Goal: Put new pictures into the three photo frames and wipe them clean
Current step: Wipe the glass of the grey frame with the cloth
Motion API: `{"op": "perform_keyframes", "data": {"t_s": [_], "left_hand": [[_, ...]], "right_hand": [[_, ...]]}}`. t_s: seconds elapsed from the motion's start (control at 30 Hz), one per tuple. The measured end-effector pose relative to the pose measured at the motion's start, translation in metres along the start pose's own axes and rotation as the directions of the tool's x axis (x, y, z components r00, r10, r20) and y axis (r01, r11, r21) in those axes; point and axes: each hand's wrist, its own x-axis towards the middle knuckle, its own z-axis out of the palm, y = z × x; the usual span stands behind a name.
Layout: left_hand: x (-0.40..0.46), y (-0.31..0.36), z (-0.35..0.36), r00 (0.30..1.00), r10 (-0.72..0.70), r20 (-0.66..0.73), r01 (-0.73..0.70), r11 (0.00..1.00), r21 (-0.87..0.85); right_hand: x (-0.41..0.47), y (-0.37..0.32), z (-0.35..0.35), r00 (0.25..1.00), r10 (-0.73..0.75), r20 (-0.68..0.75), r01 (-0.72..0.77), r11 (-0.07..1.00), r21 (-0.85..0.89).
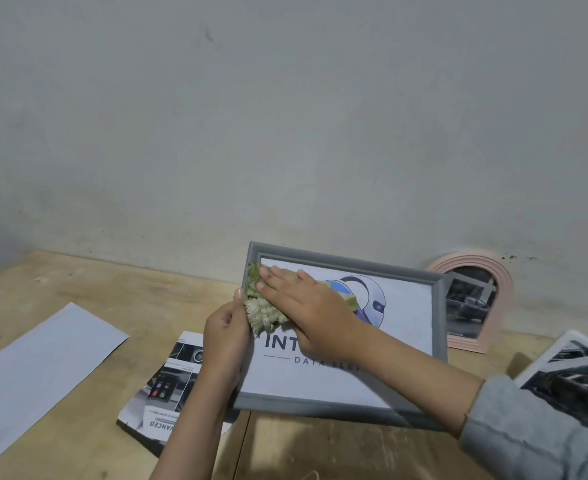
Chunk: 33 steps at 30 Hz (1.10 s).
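Grey frame (pixel 438 306) reads "INT… DATA". 3 frames. R hand (pixel 306 306) flat on cloth (pixel 263 315); L hand (pixel 226 336) grips frame's 9 o'clock edge.

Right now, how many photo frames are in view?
3: a grey frame held and wiped at centre, a pink arched frame leaning on the wall behind, and a white frame cut off at right.

Grey frame (pixel 439 306) picture reads "INT", "DATA".
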Motion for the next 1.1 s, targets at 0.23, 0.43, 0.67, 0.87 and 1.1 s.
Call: {"op": "perform_keyframes", "data": {"t_s": [0.23,0.43,0.67,0.87,1.1], "left_hand": [[0.005,0.003,0.002,0.994,-0.08,-0.076,0.081,0.997,0.017],[0.014,0.002,0.001,0.973,-0.138,-0.184,0.154,0.985,0.078],[0.025,0.005,0.001,0.964,-0.166,-0.209,0.174,0.985,0.021],[0.041,-0.001,-0.007,0.958,-0.166,-0.234,0.171,0.985,0.0],[0.046,0.0,-0.015,0.958,-0.095,-0.271,0.108,0.993,0.036]], "right_hand": [[-0.029,-0.017,0.019,0.986,-0.068,0.155,0.042,0.986,0.164],[-0.049,-0.028,0.027,0.959,-0.073,0.275,-0.012,0.955,0.296],[-0.061,-0.013,0.02,0.956,-0.139,0.259,0.078,0.969,0.234],[-0.074,0.015,0.013,0.964,-0.172,0.202,0.157,0.984,0.09],[-0.097,0.054,0.003,0.961,-0.169,0.216,0.209,0.962,-0.174]]}}
